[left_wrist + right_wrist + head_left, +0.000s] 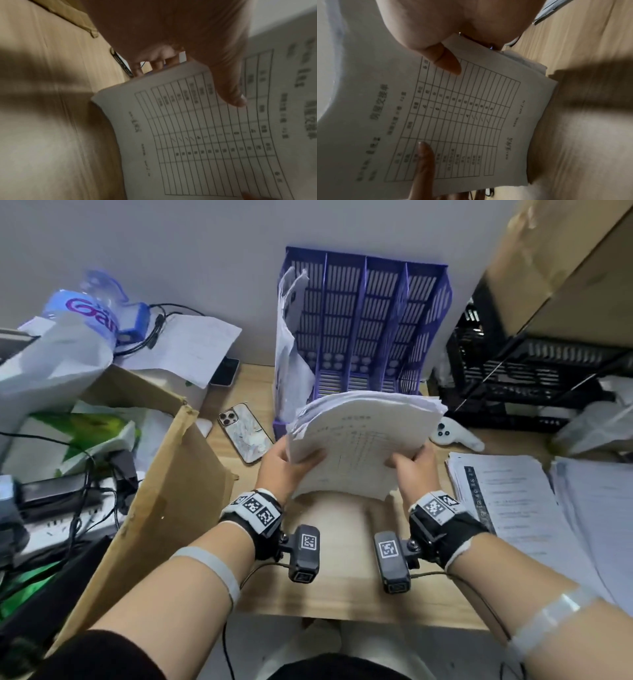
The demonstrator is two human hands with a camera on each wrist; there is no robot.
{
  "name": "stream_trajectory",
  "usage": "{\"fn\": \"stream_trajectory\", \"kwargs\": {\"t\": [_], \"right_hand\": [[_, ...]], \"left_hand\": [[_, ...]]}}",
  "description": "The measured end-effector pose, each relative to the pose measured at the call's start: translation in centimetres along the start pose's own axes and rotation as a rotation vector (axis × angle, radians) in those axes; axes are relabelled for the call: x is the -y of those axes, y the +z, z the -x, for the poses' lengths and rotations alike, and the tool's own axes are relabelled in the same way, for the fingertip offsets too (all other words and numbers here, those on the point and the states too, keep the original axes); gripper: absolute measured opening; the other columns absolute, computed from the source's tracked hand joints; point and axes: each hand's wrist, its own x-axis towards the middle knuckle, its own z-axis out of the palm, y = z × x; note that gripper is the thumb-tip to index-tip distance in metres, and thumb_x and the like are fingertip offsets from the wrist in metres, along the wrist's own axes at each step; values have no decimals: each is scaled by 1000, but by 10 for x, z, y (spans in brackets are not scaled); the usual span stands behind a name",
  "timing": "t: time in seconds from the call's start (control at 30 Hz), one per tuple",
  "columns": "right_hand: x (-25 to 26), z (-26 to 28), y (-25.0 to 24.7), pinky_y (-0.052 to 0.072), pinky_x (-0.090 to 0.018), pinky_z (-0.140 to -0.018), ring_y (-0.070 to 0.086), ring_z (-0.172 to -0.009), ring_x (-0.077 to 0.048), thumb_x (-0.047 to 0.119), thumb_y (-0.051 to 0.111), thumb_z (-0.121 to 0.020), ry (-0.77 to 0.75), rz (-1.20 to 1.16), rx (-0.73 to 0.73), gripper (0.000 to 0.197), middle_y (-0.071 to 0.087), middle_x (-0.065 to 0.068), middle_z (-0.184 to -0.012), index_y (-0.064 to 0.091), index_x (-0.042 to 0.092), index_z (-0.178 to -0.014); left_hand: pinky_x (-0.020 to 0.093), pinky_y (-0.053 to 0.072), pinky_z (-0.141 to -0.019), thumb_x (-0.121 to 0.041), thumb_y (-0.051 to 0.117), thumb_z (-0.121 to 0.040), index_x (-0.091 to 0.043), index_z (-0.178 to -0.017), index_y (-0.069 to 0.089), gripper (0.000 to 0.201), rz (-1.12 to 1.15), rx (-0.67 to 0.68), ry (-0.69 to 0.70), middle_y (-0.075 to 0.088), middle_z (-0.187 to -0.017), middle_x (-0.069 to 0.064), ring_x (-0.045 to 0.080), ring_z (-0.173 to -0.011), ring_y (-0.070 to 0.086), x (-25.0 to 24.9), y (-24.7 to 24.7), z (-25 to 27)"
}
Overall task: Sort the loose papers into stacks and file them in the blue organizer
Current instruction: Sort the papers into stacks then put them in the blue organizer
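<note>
A thick stack of white papers (pixel 363 440) with a printed table on top is lifted above the wooden desk (pixel 342 570), in front of the blue organizer (pixel 366 320). My left hand (pixel 284 462) grips its left edge, thumb on top and fingers underneath. My right hand (pixel 414 465) grips the right edge the same way. In the left wrist view the thumb (pixel 229 88) presses the stack (pixel 205 135); in the right wrist view the thumb (pixel 447 62) lies on the sheet (pixel 453 115). The organizer's leftmost slot holds some papers (pixel 291 354); the other slots look empty.
Two more paper piles (pixel 507 508) lie at the right. A phone (pixel 245 433) lies left of the stack, beside an open cardboard box (pixel 164 474). A white controller (pixel 455 434) and a black crate (pixel 534 371) sit at the back right. Cables and clutter fill the left.
</note>
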Motion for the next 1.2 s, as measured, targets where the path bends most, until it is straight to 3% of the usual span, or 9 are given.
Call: {"fn": "stream_trajectory", "kwargs": {"t": [0.23,0.43,0.53,0.63,0.73,0.83,0.93,1.1,1.2], "right_hand": [[4,-3,-10,44,-27,-68,56,-84,-16,-13,50,-75,63,-166,45,32,63,0,-86,63,12,-91],[-8,-12,-7,44,-32,-76,57,-91,-19,-4,56,-81,160,-79,105,23,66,0,-90,65,16,-88],[7,-25,-9,46,-33,-84,61,-95,-18,5,62,-85,35,161,81,23,65,0,-99,57,14,-105],[28,-33,-6,50,-32,-77,53,-76,-16,13,73,-76,-88,436,-121,44,56,-8,-99,39,13,-104],[71,-16,9,56,-30,-77,66,-81,-13,20,79,-78,-22,310,242,56,66,-11,-106,40,12,-117],[113,13,38,50,-13,-75,67,-87,4,32,79,-80,-127,365,627,51,71,4,-102,59,10,-122],[144,26,58,47,-31,-100,61,-110,-15,67,71,-69,-70,437,470,70,67,2,-116,67,16,-116],[171,17,43,42,-32,-71,57,-96,-36,20,51,-93,-129,589,311,25,61,-21,-103,62,0,-103],[177,12,39,54,-49,-88,64,-99,-39,26,57,-82,-126,543,326,33,67,-20,-106,65,0,-102]], "left_hand": [[50,54,-97,-41,84,-67,-17,-108,74,49,38,0,-20,76,-108,4,27,-109,69,4,8,-6],[37,50,-98,-15,71,-89,-6,-126,62,39,-275,157,-9,67,-118,8,24,-111,62,14,8,-8],[17,45,-68,-19,62,-95,0,-97,69,21,-355,147,-3,64,-88,9,16,-82,54,1,3,-9],[29,31,-56,-26,59,-97,1,-70,56,37,-406,83,62,47,-67,8,16,-63,34,-21,-3,-15],[30,32,-59,-28,57,-96,-12,-62,51,38,-441,-21,223,45,-62,4,18,-61,36,-38,-6,-27],[26,51,-84,-13,49,-85,-34,-109,70,38,-490,4,400,75,-97,-1,16,-92,67,-62,-1,-24],[31,50,-100,-5,48,-79,-43,-131,54,65,-524,23,489,66,-124,-7,16,-113,62,-75,7,-19],[29,32,-114,-15,62,-78,-40,-154,20,90,-421,160,334,41,-141,0,14,-134,40,-63,10,-17],[35,24,-121,-23,70,-78,-44,-155,1,106,-359,236,211,24,-158,0,11,-146,25,-43,15,-16]]}}
